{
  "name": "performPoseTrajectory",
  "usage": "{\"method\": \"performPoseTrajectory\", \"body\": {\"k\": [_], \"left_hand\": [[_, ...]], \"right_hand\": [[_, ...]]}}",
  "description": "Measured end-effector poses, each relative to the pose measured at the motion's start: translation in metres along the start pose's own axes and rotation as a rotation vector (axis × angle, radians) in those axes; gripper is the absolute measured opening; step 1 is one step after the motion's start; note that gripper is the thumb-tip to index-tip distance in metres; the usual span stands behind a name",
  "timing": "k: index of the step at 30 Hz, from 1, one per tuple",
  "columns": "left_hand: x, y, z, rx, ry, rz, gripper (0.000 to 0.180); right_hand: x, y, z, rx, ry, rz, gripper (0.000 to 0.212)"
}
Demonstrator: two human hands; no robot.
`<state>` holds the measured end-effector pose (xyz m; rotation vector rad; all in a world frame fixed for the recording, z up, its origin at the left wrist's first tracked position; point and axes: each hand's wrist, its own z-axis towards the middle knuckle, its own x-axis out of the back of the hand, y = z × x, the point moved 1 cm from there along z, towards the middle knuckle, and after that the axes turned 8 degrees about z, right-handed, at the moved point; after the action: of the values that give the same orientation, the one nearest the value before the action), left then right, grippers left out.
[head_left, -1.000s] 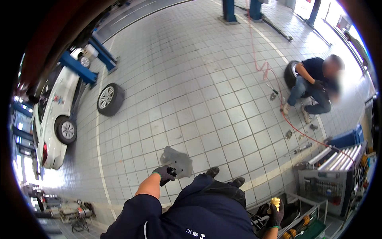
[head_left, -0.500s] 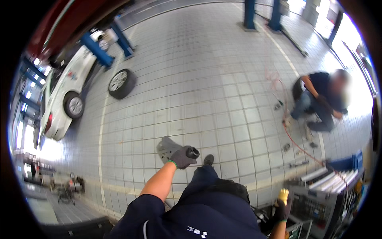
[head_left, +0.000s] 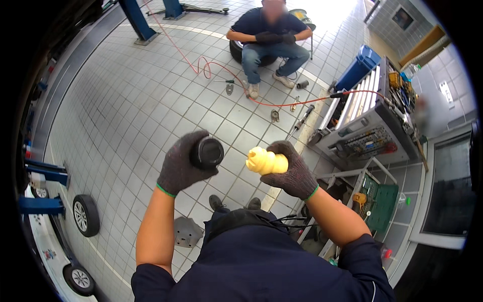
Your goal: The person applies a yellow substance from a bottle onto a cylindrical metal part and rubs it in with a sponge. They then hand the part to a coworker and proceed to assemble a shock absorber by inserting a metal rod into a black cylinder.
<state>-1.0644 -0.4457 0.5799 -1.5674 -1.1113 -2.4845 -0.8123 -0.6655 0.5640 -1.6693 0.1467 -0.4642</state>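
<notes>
My left hand point(head_left: 182, 165), in a dark knit glove with a green cuff, is closed round a short black cylindrical part point(head_left: 209, 153) with a round end and raised rim. Across a small gap, my gloved right hand point(head_left: 296, 173) grips a yellow ribbed bump stop point(head_left: 265, 161), its narrower end pointing left toward the black part. Both pieces are held up in front of my body, above the tiled floor, and do not touch. The black part's far side is hidden in my left palm.
A person point(head_left: 271, 35) sits on a tire ahead. An orange-red hose point(head_left: 271, 104) crosses the floor near loose tools. A tool cart point(head_left: 362, 121) and an open green case point(head_left: 380, 201) stand right. A grey plate point(head_left: 188, 232) lies by my feet; a wheel point(head_left: 86, 215) lies left.
My view has swung right, toward the seated person and cart. Both hands have come up and closer together in front of me, still holding the black part and yellow bump stop.
</notes>
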Motion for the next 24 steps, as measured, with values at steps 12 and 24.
{"method": "performPoseTrajectory", "body": {"k": [12,24], "left_hand": [[-0.006,0.01,0.084,-0.237,0.033,-0.012,0.097],[-0.031,0.02,0.085,0.04,-0.108,-0.333,0.106]], "right_hand": [[0.012,0.009,0.026,0.032,0.134,0.459,0.072],[0.022,-0.009,0.045,0.009,0.081,0.551,0.078]]}}
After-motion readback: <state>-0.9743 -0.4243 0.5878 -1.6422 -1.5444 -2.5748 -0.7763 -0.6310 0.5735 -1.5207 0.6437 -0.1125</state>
